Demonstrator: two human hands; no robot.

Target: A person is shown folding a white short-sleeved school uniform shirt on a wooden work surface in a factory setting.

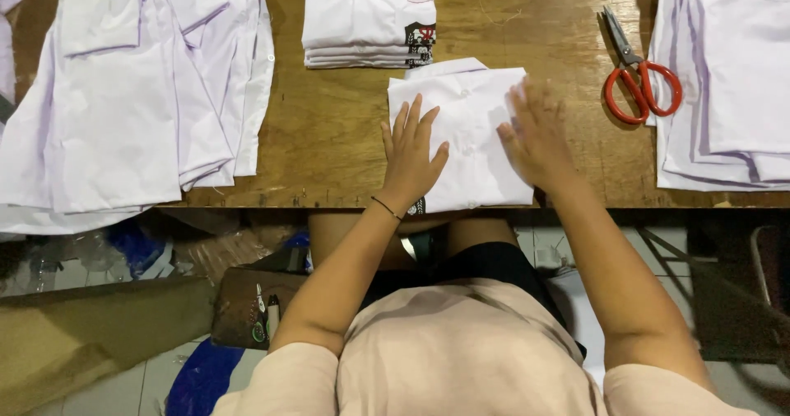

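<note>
Folded white shirt (465, 132) sits at the near edge of the wooden table (329, 136), dead centre in front of the person, its long side running from twelve to six. Both hands are on it. The left hand (409, 154) lies flat on the shirt's left half, fingers spread wide and pointing to twelve, palm pressing down, nothing gripped. The right hand (535, 136) is flat too, on the shirt's right edge, fingers towards eleven; it is blurred, so the exact finger spread is hard to read, but it clasps nothing. So the shirt lies straight under both palms, neither hand nearer than the other, one on each side of its long axis.

Outward now: at twelve o'clock from the shirt, close by, a neat stack of folded shirts (369, 17) with a red stripe and a dark badge on the top one. Out at two o'clock, red-handled scissors (638, 79), well clear of the right hand, blades pointing away. At three o'clock a heap of unfolded white garments (732, 79); at nine to ten a larger spread of white shirts (123, 95) hangs over the table edge.
</note>
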